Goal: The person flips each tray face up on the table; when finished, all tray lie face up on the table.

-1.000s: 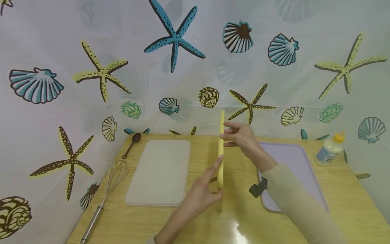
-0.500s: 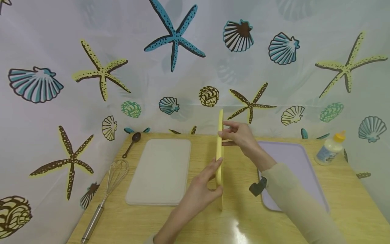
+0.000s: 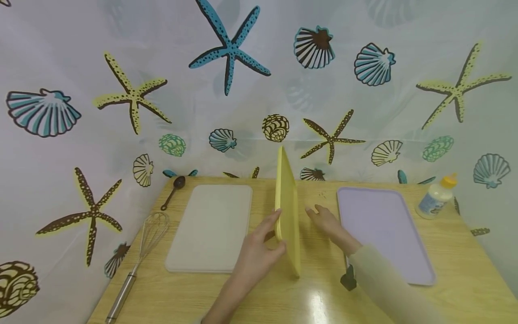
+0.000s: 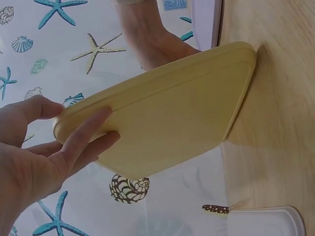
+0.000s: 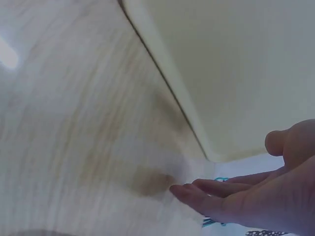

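A yellow tray (image 3: 288,211) stands on its edge on the table, leaning, its inner side facing right. My left hand (image 3: 259,252) grips its near upper corner, thumb on one side and fingers on the other, as the left wrist view shows at the tray's rim (image 4: 162,73). To the right of the tray, my right hand (image 3: 325,223) is low over the table with fingers extended, holding nothing. In the right wrist view the fingers (image 5: 216,196) are apart from the tray's pale inner face (image 5: 236,73).
A white board or tray (image 3: 210,229) lies left, a lilac tray (image 3: 380,225) right. Beyond them are a whisk (image 3: 137,265), a dark spoon (image 3: 174,191) and a yellow-capped bottle (image 3: 435,198). Small pale specks (image 3: 322,195) dot the table near the patterned curtain (image 3: 243,108).
My right hand has let go of the yellow tray's far upper part and moved down toward the table. The tray has tipped left at its top, showing its inner side. My left hand keeps its grip.
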Demonstrator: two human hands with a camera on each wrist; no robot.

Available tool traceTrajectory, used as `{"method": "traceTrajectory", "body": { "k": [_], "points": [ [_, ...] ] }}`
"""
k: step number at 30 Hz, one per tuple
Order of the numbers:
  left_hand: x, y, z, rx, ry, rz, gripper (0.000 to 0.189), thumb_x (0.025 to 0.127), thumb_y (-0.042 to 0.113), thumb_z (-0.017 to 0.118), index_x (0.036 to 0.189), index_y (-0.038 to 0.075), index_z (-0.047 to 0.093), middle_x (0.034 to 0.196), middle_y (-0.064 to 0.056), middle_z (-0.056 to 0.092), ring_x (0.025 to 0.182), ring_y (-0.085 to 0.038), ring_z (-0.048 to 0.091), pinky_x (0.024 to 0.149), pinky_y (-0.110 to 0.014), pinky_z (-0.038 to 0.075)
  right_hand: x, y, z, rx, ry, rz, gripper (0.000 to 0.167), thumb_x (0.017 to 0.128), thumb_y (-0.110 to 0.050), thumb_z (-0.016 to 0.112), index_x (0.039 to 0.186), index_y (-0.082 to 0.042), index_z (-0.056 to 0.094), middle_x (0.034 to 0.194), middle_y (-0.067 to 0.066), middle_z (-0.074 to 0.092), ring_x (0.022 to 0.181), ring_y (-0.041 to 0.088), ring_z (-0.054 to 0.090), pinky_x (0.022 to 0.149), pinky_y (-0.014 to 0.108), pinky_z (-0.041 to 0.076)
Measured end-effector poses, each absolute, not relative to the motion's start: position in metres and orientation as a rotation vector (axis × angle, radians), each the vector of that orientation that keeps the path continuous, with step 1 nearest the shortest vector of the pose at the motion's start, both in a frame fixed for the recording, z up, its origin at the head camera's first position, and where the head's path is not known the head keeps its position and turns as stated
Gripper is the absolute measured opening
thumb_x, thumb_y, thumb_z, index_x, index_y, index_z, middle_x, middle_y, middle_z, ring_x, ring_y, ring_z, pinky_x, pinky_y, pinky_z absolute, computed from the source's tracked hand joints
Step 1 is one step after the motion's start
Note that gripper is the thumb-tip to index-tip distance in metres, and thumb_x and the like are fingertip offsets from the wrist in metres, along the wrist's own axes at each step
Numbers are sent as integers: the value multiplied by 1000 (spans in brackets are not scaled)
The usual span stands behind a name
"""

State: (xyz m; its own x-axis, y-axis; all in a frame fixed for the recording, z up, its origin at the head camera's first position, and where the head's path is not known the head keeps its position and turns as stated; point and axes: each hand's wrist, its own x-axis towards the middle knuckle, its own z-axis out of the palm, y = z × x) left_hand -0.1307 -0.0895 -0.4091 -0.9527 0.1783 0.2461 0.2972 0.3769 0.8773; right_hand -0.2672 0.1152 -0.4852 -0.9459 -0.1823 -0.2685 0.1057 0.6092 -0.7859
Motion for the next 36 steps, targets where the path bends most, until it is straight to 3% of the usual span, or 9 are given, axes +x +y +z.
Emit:
{"method": "traceTrajectory", "body": {
  "k": [1,4,8,10,14,18,23,29,36],
  "points": [
    [-130,-91,-411,-393,-2512,-1668,70,85,3,62,149,18,37,151,-11,37,119,-39,55,45,-18,51,-267,116,-489,-64,2517,-1244,69,104,-41,34,147,11,21,149,32,28,137,49,25,112,60,22],
    [-129,-96,-416,-272,-2511,-1753,71,86,4,60,150,22,35,150,-16,37,77,-26,68,35,-14,37,-265,118,-493,-99,2505,-1216,70,104,-42,31,146,13,19,150,33,24,138,50,20,112,61,18],
    [-129,-101,-423,-114,-2485,-1859,70,86,5,58,149,23,36,146,-22,40,41,-5,35,35,-12,31,-262,119,-489,-120,2478,-1215,71,105,-43,27,147,13,17,151,34,21,138,52,16,112,63,16],
    [-131,-105,-424,-82,-2444,-1910,68,86,4,56,149,19,36,147,-22,39,46,-4,49,37,-11,30,-261,120,-486,-114,2458,-1228,72,105,-44,25,147,13,15,151,34,19,139,52,14,112,64,15],
    [-132,-111,-426,-73,-2363,-1986,66,88,2,54,150,10,33,148,-24,36,74,-21,71,43,-11,40,-260,123,-485,-88,2408,-1280,72,105,-44,25,148,12,14,153,33,16,140,50,11,113,62,13],
    [-134,-116,-427,-70,-2335,-2023,62,90,3,53,149,4,32,150,-27,30,98,-34,67,66,-20,57,-261,127,-487,-80,2365,-1359,67,106,-36,31,146,15,16,151,34,19,138,50,19,112,60,19],
    [-136,-125,-426,-17,-2293,-2122,61,91,4,56,147,1,34,149,-29,30,123,-48,47,78,-31,58,-268,134,-494,-63,2354,-1431,59,101,-16,49,143,16,25,140,35,39,123,45,48,102,52,42],
    [-141,-137,-427,82,-2272,-2246,70,86,3,62,148,1,31,146,-28,35,123,-43,49,82,-34,57,-273,139,-495,-41,2285,-1581,63,83,11,62,139,17,33,132,37,47,109,42,60,87,43,55],
    [-144,-150,-433,102,-2317,-2280,71,87,4,64,149,1,30,146,-26,36,118,-39,55,85,-34,56,-270,144,-489,-48,2252,-1640,60,80,13,64,136,15,42,129,36,51,105,40,63,81,43,57]
  ]
}}
